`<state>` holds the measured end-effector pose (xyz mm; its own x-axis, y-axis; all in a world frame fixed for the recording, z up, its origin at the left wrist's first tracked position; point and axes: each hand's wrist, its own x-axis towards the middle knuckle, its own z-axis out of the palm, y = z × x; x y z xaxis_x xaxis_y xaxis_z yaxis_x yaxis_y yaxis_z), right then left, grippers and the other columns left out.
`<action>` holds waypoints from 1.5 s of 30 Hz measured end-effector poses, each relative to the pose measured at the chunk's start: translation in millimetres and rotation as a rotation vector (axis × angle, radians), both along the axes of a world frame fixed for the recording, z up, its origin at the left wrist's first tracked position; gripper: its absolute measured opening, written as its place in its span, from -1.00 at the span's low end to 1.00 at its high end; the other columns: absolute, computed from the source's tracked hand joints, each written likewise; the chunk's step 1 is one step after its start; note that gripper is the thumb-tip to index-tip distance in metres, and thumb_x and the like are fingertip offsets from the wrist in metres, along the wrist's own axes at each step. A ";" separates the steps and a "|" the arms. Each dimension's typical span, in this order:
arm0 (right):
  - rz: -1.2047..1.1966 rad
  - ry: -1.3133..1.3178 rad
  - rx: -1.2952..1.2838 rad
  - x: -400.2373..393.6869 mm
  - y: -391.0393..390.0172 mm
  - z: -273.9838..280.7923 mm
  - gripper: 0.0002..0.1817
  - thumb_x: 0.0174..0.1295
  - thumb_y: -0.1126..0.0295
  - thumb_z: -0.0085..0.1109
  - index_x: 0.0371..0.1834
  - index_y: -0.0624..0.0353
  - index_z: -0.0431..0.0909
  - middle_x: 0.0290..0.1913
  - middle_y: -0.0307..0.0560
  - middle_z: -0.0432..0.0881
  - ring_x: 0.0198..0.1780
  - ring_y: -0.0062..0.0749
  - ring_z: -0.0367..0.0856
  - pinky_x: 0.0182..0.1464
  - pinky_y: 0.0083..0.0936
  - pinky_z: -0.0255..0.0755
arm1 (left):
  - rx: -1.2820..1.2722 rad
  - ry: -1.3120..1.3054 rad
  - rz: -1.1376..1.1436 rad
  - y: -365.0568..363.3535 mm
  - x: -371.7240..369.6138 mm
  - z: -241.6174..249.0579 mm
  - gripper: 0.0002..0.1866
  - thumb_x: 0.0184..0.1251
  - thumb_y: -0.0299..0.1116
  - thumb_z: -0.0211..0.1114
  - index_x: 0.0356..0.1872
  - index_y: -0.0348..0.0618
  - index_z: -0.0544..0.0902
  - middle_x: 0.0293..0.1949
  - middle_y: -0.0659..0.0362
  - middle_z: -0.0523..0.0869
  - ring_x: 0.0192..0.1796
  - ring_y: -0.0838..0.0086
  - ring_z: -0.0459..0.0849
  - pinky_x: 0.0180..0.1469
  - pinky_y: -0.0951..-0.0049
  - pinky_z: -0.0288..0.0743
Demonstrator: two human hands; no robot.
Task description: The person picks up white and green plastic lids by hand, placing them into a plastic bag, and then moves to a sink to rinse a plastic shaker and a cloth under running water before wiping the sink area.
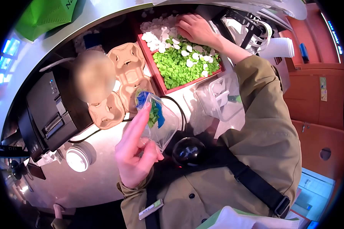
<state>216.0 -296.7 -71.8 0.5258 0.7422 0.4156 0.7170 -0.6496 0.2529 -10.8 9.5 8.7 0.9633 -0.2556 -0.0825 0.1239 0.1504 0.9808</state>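
From the head view: near the centre, toward 7 o'clock, left hand [137, 154] pinching a crumpled clear plastic bag [168, 133] with green and blue pieces inside, index finger stretched along it. Near 12 o'clock, right hand [195, 29] curled down over small flat white pieces [153, 40] in a shallow red rectangular tray [195, 81]; fingertips hidden, impossible to say whether gripping any. Best, by judgement, to work with light fingertips, a few at a time, without raking white into the small leaf-green pieces [179, 72]; also to keep the pinch firm and the bag upright, against spilling. By count: one bag, one tray; white and green pieces too many and too overlapped to number. At 9 o'clock, one boxy black printer [51, 110]; at 10, one brown moulded-pulp cup carrier [107, 110], three wells clearly showing; at 5, one glossy black ball-shaped object [188, 150]; at 8, one stack of round white lids [78, 158], number unclear.
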 end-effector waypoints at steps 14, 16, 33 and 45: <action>-0.049 0.154 -0.015 -9.1 10.7 5.1 -0.87 -0.02 0.38 0.17 -0.40 0.12 0.50 -0.25 -0.13 0.51 -0.20 -0.22 0.48 -0.16 -0.37 0.36 | -0.009 -0.008 0.003 5.9 1.2 0.9 -0.38 -0.11 -0.75 -0.14 0.17 -0.53 0.27 0.19 -0.14 0.36 -0.66 0.67 0.48 -0.60 0.74 0.35; -0.002 0.161 0.087 -9.5 8.2 10.8 -0.85 -0.01 0.35 0.20 -0.38 0.10 0.50 -0.28 -0.11 0.50 -0.23 -0.16 0.49 -0.18 -0.35 0.38 | -0.008 -0.031 -0.020 8.8 2.6 1.3 -0.38 -0.11 -0.76 -0.14 0.17 -0.50 0.29 0.19 -0.12 0.36 -0.65 0.66 0.50 -0.59 0.72 0.37; -0.175 -0.117 0.184 116.4 22.1 -35.9 -0.69 0.25 0.19 0.00 -0.07 0.14 0.50 -0.31 0.01 0.61 -0.31 -0.24 0.57 -0.20 -0.41 0.41 | -0.088 -0.152 -0.142 9.0 5.4 -10.9 -0.38 -0.05 -0.79 -0.12 0.19 -0.37 0.32 0.24 -0.07 0.31 -0.53 0.62 0.59 -0.51 0.68 0.45; -0.430 0.050 0.101 146.5 29.9 -57.0 -0.69 0.25 0.18 -0.01 -0.07 0.11 0.50 -0.32 0.01 0.61 -0.32 -0.24 0.57 -0.21 -0.40 0.41 | -0.057 -0.248 -0.095 16.4 4.8 -11.9 -0.36 -0.07 -0.84 -0.08 0.19 -0.33 0.35 0.23 -0.09 0.32 -0.40 0.58 0.62 -0.49 0.64 0.50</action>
<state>362.5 -266.8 -128.9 0.7990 0.4090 0.4409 0.3862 -0.9109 0.1452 -6.0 25.9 -3.1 0.9238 -0.3431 0.1700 -0.1030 0.2050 0.9733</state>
